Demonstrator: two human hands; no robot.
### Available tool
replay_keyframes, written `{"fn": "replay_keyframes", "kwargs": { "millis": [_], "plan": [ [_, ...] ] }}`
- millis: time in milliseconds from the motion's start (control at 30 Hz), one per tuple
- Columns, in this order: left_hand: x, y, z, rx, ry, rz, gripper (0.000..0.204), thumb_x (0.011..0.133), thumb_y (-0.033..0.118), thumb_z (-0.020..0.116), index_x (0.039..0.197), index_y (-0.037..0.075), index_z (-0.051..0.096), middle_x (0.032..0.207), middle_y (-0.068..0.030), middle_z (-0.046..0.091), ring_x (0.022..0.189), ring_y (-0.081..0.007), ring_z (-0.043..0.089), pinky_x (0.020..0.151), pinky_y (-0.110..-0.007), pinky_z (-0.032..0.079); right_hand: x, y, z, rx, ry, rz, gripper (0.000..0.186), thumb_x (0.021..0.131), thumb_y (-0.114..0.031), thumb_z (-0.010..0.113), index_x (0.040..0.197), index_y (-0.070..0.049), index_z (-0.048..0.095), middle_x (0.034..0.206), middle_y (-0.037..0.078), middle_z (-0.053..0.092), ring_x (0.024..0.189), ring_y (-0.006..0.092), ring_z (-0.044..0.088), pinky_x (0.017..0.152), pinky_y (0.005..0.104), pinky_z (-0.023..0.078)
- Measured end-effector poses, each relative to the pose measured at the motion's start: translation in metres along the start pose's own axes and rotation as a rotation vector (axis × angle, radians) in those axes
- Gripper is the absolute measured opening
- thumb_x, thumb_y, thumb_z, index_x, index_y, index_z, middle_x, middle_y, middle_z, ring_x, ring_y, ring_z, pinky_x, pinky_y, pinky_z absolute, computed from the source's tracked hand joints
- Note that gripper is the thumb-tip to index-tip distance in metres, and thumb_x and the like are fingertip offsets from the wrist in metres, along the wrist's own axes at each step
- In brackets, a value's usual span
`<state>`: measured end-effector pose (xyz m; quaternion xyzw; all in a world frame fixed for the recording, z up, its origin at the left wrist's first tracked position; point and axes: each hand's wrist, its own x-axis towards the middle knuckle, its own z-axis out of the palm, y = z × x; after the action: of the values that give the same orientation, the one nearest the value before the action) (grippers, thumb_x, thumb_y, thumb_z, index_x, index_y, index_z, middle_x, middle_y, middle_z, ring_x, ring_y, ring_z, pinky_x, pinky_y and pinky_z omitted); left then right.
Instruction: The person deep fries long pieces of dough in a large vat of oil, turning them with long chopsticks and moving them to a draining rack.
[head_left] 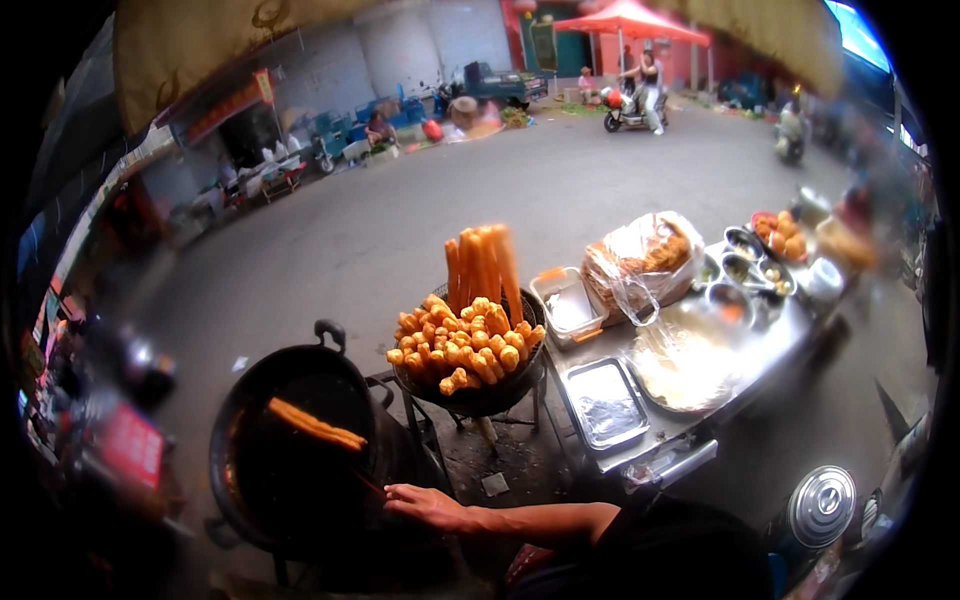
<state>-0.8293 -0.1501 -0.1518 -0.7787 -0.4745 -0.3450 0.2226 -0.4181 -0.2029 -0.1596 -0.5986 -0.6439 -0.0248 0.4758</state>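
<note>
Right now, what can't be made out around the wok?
Head view only:
- Right hand: not in frame.
- Left hand: fingers blurred; grip on the thin stick unclear.
- Wok: inside too dark to see beneath the dough stick.
- Left edge: blurred, unreadable.

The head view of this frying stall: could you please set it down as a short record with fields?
setting: street food stall, outdoors
hand in view: one hand at the wok's near rim, holding thin chopsticks; which hand it is cannot be told
wok: black wok with a long fried dough stick in it
draining basket: wire basket beside the wok, piled with fried dough pieces, tall sticks upright behind
counter: metal counter with an empty steel tray, a round flat pan, small bowls
</note>
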Motion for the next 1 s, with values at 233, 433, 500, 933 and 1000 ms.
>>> {"fn": "replay_keyframes", "kwargs": {
  "millis": [233,433,500,933,1000],
  "plan": [
    [0.000,0.001,0.005,-0.001,0.002,-0.002,0.020,0.099,0.014,0.063,0.113,0.001,0.065,0.110,-0.0235,0.068,0.100,-0.0449,0.068,0.089,-0.065,0.054,0.009,0.002,-0.003,0.042,-0.054,0.066,0.040,0.096,-0.009,0.059,0.135,-0.009,0.057,0.143,0.019,0.051,0.131,0.0382,0.056,0.104,0.0407,0.054],
    [-0.002,-0.001,0.008,-0.005,0.006,-0.005,0.019,0.099,0.014,0.063,0.113,0.001,0.065,0.109,-0.0234,0.068,0.100,-0.0448,0.068,0.089,-0.064,0.054,0.025,-0.003,-0.005,0.231,-0.069,0.262,0.036,0.100,-0.013,0.058,0.136,-0.011,0.060,0.143,0.016,0.052,0.126,0.0345,0.058,0.103,0.0379,0.052],
    [-0.004,-0.002,0.008,-0.008,0.000,-0.006,0.019,0.098,0.014,0.063,0.113,0.001,0.065,0.109,-0.0234,0.068,0.100,-0.0448,0.068,0.089,-0.064,0.054,0.032,-0.008,-0.007,0.335,-0.082,0.374,0.035,0.102,-0.013,0.056,0.136,-0.011,0.061,0.142,0.014,0.052,0.123,0.0325,0.059,0.102,0.0356,0.051],
    [-0.002,-0.007,0.013,-0.028,-0.010,0.008,0.018,0.098,0.014,0.063,0.111,0.001,0.065,0.108,-0.0232,0.068,0.099,-0.0446,0.067,0.089,-0.064,0.053,0.100,-0.001,0.010,0.286,0.380,0.147,0.019,0.097,-0.004,0.069,0.116,-0.005,0.068,0.105,0.013,0.068,0.100,0.0331,0.067,0.085,0.0384,0.056],
    [-0.003,-0.011,0.011,-0.026,-0.015,0.011,0.018,0.098,0.014,0.063,0.111,0.001,0.065,0.108,-0.0231,0.068,0.099,-0.0445,0.067,0.089,-0.064,0.053,0.109,0.000,0.012,0.242,0.405,0.160,0.016,0.097,-0.005,0.070,0.113,-0.006,0.069,0.104,0.014,0.068,0.099,0.0329,0.067,0.084,0.0384,0.056]
  ]
}}
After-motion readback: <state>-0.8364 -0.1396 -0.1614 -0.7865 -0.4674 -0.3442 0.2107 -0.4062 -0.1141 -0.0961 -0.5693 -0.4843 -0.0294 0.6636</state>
